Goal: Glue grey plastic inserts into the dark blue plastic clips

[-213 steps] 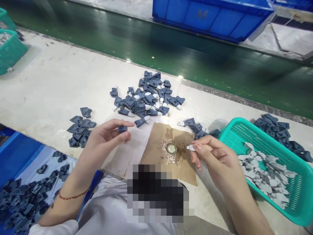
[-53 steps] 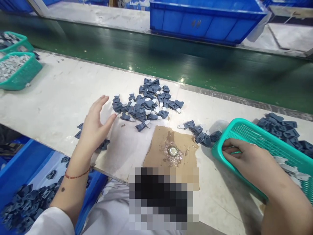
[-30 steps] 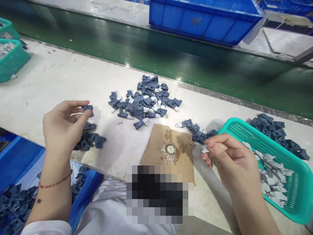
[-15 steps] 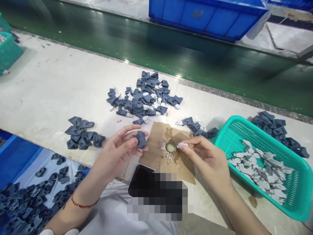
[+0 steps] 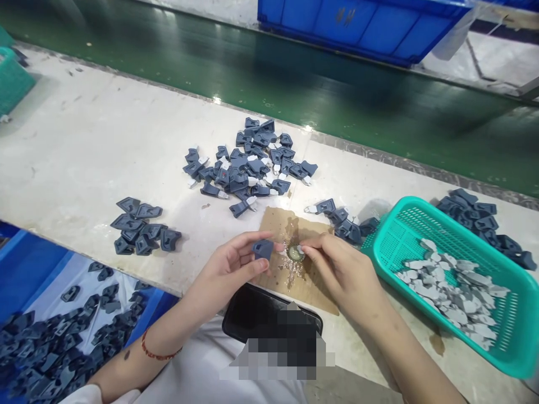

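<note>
Between the thumb and fingers of my left hand [image 5: 236, 261] is a dark blue-grey plastic part [image 5: 263, 249], held over the left side of a brown cardboard piece [image 5: 315, 286]. My right hand [image 5: 343, 269] pinches a small white plastic piece [image 5: 300, 249], mostly covered by the fingertips. That piece is at the rim of a small round dish [image 5: 296, 255] of pale wet liquid on the cardboard. Wet splashes surround the dish. Beyond my hands lies a heap of blue-grey parts [image 5: 240, 174], several with white pieces attached.
A green basket [image 5: 381, 264] of white pieces [image 5: 458, 292] stands right. More blue-grey parts lie left [image 5: 145, 227], right [image 5: 475, 219] and in a lined blue bin [image 5: 25, 252] lower left. A black phone [image 5: 240, 314] is near my lap. A green conveyor belt [image 5: 168, 56] runs behind.
My left hand has moved right, bringing the blue-grey part nearer the dish and turning it. My right hand has moved slightly left, taking the white piece to the dish's rim.
</note>
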`<act>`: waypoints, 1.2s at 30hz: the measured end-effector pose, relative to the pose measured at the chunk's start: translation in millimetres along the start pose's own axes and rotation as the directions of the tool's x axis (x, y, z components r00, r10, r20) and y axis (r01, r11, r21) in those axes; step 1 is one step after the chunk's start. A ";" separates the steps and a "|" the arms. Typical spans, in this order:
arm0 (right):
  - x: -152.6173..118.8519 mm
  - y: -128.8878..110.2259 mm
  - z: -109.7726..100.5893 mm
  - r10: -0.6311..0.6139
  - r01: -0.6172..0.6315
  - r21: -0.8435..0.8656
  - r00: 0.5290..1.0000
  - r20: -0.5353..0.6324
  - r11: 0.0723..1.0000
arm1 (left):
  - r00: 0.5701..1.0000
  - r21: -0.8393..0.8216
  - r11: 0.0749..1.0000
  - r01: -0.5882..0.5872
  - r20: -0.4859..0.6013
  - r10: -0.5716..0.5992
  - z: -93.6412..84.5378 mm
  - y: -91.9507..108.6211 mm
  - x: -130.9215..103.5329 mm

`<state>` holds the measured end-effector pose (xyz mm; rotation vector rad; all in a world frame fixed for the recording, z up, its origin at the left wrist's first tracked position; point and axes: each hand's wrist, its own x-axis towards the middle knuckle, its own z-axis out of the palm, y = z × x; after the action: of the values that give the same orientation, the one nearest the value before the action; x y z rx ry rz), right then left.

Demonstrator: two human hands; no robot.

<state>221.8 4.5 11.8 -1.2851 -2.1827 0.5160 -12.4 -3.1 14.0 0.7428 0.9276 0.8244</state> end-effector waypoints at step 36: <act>-1.0 -0.6 1.4 0.484 -0.485 0.838 0.812 0.326 0.249 | 0.917 0.189 0.901 -0.391 -0.006 0.399 4.1 -22.3 11.8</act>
<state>220.8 3.3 10.8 -1.2104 -0.9898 1.6777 1.7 -4.6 -7.3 1.1019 0.9139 1.1249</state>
